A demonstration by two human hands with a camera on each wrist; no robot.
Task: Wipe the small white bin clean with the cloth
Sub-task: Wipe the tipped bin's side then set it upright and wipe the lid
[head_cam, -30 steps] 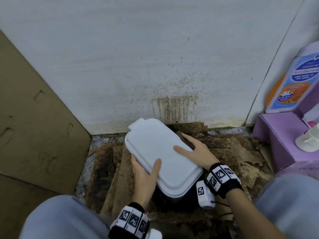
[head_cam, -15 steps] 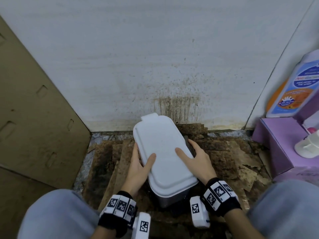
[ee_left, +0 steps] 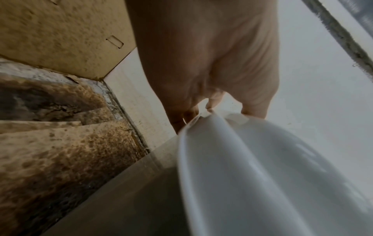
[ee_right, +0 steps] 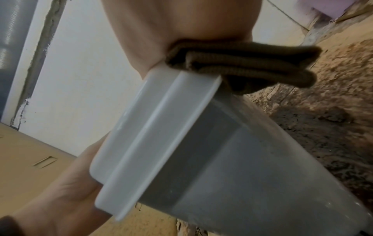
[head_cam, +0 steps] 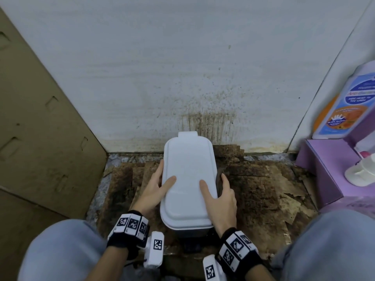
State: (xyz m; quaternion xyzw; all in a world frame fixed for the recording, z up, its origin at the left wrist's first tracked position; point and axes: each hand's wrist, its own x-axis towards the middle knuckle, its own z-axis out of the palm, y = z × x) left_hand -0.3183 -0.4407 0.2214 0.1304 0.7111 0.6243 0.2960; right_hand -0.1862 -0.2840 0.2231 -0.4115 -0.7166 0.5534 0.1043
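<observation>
The small white bin (head_cam: pixel 188 179) stands on stained cardboard near the wall, lid shut, its tab toward the wall. My left hand (head_cam: pixel 154 189) grips its left side, thumb on the lid and fingers down the side. My right hand (head_cam: pixel 221 201) grips the right side, thumb on the lid. It presses a folded brown cloth (head_cam: pixel 218 177) against the bin's wall. In the right wrist view the cloth (ee_right: pixel 242 63) is bunched under the palm at the lid (ee_right: pixel 157 127) edge. The left wrist view shows the lid rim (ee_left: pixel 262 175) under my left hand (ee_left: pixel 201 55).
A dirty white wall (head_cam: pixel 182 78) rises right behind the bin. A tan cardboard panel (head_cam: pixel 40 138) leans at the left. A purple box (head_cam: pixel 324 169) at the right carries a large bottle (head_cam: pixel 349 106) and a white pump top (head_cam: pixel 363 171). My knees frame the bottom.
The bin has turned from slanting to straight, its tab now pointing at the wall. Both hands turned with it and kept their hold on its sides.
</observation>
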